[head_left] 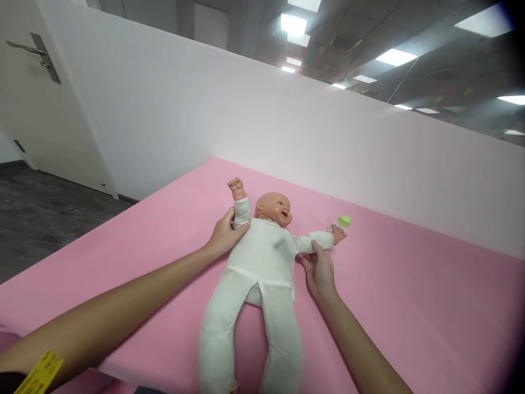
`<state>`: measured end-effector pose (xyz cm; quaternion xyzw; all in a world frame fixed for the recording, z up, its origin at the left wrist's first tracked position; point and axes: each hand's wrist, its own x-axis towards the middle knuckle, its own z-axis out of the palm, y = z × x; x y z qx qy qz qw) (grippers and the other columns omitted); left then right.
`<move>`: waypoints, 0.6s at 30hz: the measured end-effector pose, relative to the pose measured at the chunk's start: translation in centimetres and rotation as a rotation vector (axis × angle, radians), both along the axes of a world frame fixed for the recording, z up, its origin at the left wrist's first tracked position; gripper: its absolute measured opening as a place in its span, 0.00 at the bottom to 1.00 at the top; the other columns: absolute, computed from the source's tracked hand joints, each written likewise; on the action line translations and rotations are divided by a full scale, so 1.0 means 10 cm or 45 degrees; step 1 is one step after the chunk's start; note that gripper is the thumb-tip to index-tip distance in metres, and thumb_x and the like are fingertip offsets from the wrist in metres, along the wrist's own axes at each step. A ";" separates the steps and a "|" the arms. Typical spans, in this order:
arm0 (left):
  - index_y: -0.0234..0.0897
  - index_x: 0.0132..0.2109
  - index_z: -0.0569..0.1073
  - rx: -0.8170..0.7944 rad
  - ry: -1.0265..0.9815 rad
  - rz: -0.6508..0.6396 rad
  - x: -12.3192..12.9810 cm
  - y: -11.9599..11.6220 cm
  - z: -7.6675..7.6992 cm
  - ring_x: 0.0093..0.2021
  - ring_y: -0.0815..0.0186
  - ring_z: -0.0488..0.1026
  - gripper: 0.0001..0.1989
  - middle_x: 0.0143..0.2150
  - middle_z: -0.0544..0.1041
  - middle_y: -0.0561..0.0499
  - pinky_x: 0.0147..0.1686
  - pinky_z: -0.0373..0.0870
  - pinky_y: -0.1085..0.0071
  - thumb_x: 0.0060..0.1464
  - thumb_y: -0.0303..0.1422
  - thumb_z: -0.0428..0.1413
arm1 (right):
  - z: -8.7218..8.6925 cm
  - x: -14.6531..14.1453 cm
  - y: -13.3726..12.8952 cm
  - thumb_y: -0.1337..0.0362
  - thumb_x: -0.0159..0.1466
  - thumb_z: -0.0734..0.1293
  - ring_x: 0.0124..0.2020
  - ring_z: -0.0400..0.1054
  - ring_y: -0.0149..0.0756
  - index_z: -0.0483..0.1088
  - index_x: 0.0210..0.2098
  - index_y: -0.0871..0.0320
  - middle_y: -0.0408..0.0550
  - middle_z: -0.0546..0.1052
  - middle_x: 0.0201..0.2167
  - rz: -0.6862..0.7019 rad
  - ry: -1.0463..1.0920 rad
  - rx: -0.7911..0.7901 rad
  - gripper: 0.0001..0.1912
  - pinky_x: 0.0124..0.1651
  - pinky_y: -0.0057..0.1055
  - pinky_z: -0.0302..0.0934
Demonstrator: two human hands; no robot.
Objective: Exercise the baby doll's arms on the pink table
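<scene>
A baby doll [262, 254] in a white cloth body lies on its back on a pink surface [172, 219]. Its head is turned to the right and both its arms are spread out. My left hand [225, 232] grips the doll's upper arm on the left, thumb across the shoulder and the other fingers mostly hidden behind the arm. On the other side, my right hand [320, 268] holds the doll's outstretched arm near the elbow, its fingers partly under the sleeve. Just beyond that doll hand lies a small clear bottle with a green cap [343, 221], partly covered.
A white partition wall [262, 126] runs along the far side of the pink surface. To the left stand a door [53, 109] with a metal handle and a dark floor [33, 219]. A yellow tag [41, 372] shows by my left forearm.
</scene>
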<state>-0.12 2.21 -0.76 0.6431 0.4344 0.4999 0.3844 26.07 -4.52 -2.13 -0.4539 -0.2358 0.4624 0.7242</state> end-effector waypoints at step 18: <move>0.41 0.54 0.69 -0.016 0.017 0.010 0.00 0.00 0.01 0.50 0.57 0.75 0.19 0.52 0.77 0.50 0.47 0.71 0.63 0.58 0.40 0.59 | -0.04 0.02 0.02 0.58 0.55 0.77 0.41 0.75 0.38 0.71 0.43 0.55 0.44 0.78 0.37 -0.011 -0.082 0.018 0.19 0.38 0.31 0.74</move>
